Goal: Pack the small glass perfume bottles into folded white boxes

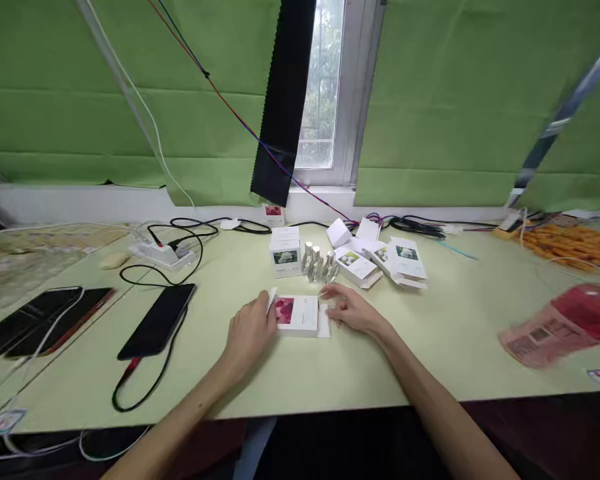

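Observation:
A small white carton (305, 311) with a pink flower picture lies flat on the table in front of me. My left hand (251, 330) grips its left end, where a flap stands up by the fingers. At the right end, my right hand (353, 309) has its thumb and fingers bent together at the open end flap (324, 321). Behind the carton stand several clear glass bottles with silver caps (316, 265). Next to them is a stack of white cartons (285, 253) with a white flower picture.
Opened cartons (357, 267) lie in a heap right of the bottles. A phone (157, 320) on a cable and a power strip (163, 255) are at left. A pink cup with a red lid (563, 323) is at far right. Cables (420, 227) run along the back.

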Motion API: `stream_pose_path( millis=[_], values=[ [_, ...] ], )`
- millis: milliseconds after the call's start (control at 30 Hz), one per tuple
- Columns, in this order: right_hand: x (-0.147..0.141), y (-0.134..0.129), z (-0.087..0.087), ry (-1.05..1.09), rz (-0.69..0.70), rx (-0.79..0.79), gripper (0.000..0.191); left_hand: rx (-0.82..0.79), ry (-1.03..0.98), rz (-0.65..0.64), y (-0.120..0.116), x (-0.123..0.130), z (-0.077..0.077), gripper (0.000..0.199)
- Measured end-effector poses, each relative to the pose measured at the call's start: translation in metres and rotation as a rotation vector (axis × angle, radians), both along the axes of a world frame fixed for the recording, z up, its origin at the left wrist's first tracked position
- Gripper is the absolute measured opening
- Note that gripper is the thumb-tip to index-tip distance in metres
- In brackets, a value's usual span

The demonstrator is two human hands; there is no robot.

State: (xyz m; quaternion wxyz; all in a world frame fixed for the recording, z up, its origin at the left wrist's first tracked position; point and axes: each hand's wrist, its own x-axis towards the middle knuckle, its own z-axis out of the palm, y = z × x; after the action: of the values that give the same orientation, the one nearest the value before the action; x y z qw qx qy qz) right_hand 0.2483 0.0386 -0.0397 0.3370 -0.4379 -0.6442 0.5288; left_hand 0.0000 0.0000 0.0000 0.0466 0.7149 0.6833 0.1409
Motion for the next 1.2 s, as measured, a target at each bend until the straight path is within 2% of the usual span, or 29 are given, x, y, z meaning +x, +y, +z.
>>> stream_pose_path(
  millis=[67,167,300,400,467,567,667,800,1067,1200],
  values=[
    [-0.002,-0.002,0.003,-0.042,-0.009,0.050,0.041,0.031,-0.116,-0.027,0.000,-0.006,-0.001,0.026],
    [-0.006,-0.005,0.005,-0.093,-0.039,0.170,0.038,-0.015,-0.380,-0.088,0.000,-0.016,0.001,0.035],
    [-0.013,-0.008,0.005,-0.101,-0.091,0.315,0.031,-0.255,-0.791,-0.178,-0.001,-0.032,0.005,0.051],
    [-0.016,-0.010,0.008,-0.116,-0.097,0.351,0.024,-0.406,-0.973,-0.260,-0.002,-0.039,0.003,0.045],
    [-0.016,-0.012,0.010,-0.168,-0.029,0.362,0.035,-0.453,-1.028,-0.291,-0.003,-0.039,0.001,0.038],
    [-0.015,-0.015,0.012,-0.250,0.092,0.389,0.065,-0.453,-1.069,-0.279,-0.002,-0.036,0.000,0.037],
    [-0.014,-0.015,0.011,-0.272,0.135,0.402,0.079,-0.461,-1.115,-0.229,0.001,-0.032,0.002,0.035],
    [-0.014,-0.014,0.010,-0.272,0.139,0.411,0.083,-0.492,-1.192,-0.183,0.004,-0.031,0.003,0.030],
    [-0.012,-0.013,0.010,-0.235,0.102,0.379,0.083,-0.516,-1.242,-0.144,0.008,-0.037,-0.011,0.045],
    [-0.009,-0.011,0.009,-0.234,0.089,0.357,0.085,-0.524,-1.225,-0.139,0.011,-0.037,-0.013,0.049]
  ],
)
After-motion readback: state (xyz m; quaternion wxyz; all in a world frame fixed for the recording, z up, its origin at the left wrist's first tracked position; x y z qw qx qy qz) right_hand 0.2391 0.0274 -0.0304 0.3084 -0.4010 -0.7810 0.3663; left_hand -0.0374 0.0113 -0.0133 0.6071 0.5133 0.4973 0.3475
